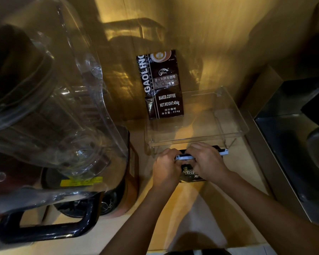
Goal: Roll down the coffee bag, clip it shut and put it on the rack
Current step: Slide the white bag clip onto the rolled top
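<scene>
A dark coffee bag (191,175) lies on the wooden counter in front of the clear acrylic rack (234,115), mostly covered by my hands. A long pale blue clip (223,152) runs across the bag's rolled top edge. My left hand (167,167) grips the clip's left end and the bag. My right hand (207,161) presses on the clip's middle. A second, upright coffee bag (161,83) with white lettering stands on the rack's back left, leaning on the wall.
A large clear blender jug with a black handle (44,111) fills the left side. A dark metal machine (298,144) stands at the right. The wooden counter (191,218) extends toward me under my forearms.
</scene>
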Demonstrator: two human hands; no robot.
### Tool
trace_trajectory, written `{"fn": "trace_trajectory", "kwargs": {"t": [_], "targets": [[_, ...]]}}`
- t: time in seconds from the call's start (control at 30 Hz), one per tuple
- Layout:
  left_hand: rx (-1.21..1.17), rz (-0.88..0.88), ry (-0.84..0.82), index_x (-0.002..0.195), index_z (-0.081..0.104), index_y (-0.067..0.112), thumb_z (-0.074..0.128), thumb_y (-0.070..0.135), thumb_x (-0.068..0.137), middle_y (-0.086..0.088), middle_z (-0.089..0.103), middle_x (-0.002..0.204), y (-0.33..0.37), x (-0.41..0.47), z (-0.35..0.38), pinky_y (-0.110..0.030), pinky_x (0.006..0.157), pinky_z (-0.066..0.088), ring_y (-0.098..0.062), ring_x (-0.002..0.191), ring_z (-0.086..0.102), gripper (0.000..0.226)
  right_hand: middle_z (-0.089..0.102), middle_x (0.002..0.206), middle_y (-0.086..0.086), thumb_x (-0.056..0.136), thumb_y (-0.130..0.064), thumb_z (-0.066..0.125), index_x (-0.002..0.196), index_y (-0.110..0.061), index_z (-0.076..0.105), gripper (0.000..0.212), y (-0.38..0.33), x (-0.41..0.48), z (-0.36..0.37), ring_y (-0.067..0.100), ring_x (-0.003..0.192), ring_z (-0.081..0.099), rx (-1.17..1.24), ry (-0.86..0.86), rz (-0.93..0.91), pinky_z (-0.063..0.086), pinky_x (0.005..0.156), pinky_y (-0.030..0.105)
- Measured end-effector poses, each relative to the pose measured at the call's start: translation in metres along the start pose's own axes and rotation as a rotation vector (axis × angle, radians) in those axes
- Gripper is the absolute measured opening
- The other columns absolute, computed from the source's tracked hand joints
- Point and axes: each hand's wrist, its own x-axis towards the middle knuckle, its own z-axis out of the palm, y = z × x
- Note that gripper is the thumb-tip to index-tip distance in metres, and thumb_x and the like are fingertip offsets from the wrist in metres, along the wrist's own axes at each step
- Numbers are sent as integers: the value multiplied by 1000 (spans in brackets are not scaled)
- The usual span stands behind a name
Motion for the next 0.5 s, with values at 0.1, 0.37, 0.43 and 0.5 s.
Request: {"fn": "trace_trajectory", "kwargs": {"t": [0.1,0.37,0.43,0.5], "targets": [[-51,9,-34,86,65,10,69,8,74,-9,63,89,-1,1,-1,-27,62,37,-23,79,56,13,64,68,10,66,-5,73,74,-5,63,13,6,2,0,28,65,59,-62,-25,-33,31,65,27],[-391,-87,-170,91,64,11,77,8,68,-11,57,104,-11,-1,-1,-6,77,36,-17,96,52,27,64,89,0,74,-32,68,94,-17,62,26,16,1,-7,19,89,55,-95,-100,-73,12,69,18],[-451,-115,-232,98,61,12,76,6,70,-10,57,109,-13,-3,0,0,74,34,-17,100,51,32,63,99,-3,72,-40,68,102,-21,59,37,20,0,-13,16,98,51,-76,-125,-30,12,74,17],[-503,-118,-298,104,58,19,74,5,71,-3,57,112,-15,-5,0,2,73,36,-7,104,50,39,60,109,-5,69,-43,69,110,-24,55,47,27,-3,-20,16,104,47,-10,-139,44,15,80,19]]}}
